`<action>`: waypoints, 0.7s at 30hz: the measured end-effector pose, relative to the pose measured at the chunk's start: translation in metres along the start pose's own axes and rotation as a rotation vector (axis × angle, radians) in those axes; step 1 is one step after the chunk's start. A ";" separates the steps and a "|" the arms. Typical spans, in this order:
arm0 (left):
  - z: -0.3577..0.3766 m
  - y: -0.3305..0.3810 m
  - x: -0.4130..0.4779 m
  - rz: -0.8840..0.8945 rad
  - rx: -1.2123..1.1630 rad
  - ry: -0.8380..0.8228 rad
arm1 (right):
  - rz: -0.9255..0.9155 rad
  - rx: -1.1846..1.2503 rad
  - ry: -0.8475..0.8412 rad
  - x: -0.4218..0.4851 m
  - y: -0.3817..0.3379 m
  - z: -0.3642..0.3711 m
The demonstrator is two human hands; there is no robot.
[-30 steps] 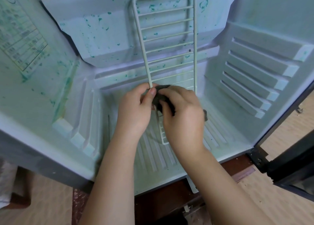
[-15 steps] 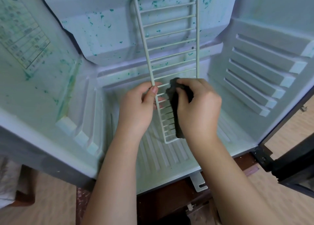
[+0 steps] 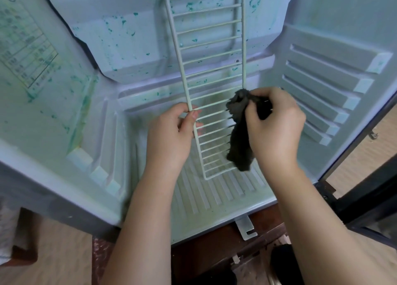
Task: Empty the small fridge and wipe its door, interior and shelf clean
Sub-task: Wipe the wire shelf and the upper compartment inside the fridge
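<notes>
We see both forearms reach into the open fridge [image 3: 120, 147] from below. The left hand [image 3: 169, 134] is turned thumb-up, thumb and curled fingers pinching the left side wire of the shelf [image 3: 206, 48] about two thirds of the way down. The right hand [image 3: 277, 125] sits just across from it at the same height, its fingers curled round a dark cloth [image 3: 239, 134] bunched against the shelf's right side wire. The cloth hangs down along that edge and hides the wire and the ends of several bars. The shelf stands on end in the middle of the fridge, its top leaning toward the back wall and its lower end down at the ribbed base [image 3: 214, 196]; we cannot tell whether it touches there. Green specks [image 3: 129, 31] dot the back wall and the left wall, where a printed label [image 3: 25, 54] is stuck. Stepped ledges [image 3: 322, 91] run along the right wall, close behind the right hand. The dark door [image 3: 376, 198] stands open at the right edge. Below the fridge we see a dark wooden stand [image 3: 214, 254], a white bracket [image 3: 246, 226] jutting from the front lip, and a pale wood floor [image 3: 53, 252].
</notes>
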State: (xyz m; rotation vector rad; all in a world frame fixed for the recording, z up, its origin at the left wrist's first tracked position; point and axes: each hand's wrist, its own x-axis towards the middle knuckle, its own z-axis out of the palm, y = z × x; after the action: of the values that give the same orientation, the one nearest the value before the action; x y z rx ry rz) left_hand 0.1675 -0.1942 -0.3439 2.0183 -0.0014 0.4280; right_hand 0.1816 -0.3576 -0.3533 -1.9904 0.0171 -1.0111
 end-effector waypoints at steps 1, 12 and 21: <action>0.000 0.000 0.000 0.001 -0.003 0.004 | -0.008 0.009 0.062 0.002 -0.001 -0.003; 0.001 -0.004 -0.002 0.002 -0.037 0.035 | 0.166 0.192 -0.146 -0.003 0.015 0.002; 0.001 0.003 -0.001 -0.091 -0.143 0.011 | 0.257 0.063 -0.480 -0.032 0.058 -0.009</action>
State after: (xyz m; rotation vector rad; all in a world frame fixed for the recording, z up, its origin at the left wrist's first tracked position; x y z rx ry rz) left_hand 0.1667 -0.1963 -0.3420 1.8670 0.0642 0.3709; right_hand 0.1744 -0.3878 -0.4127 -2.0617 -0.0204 -0.3542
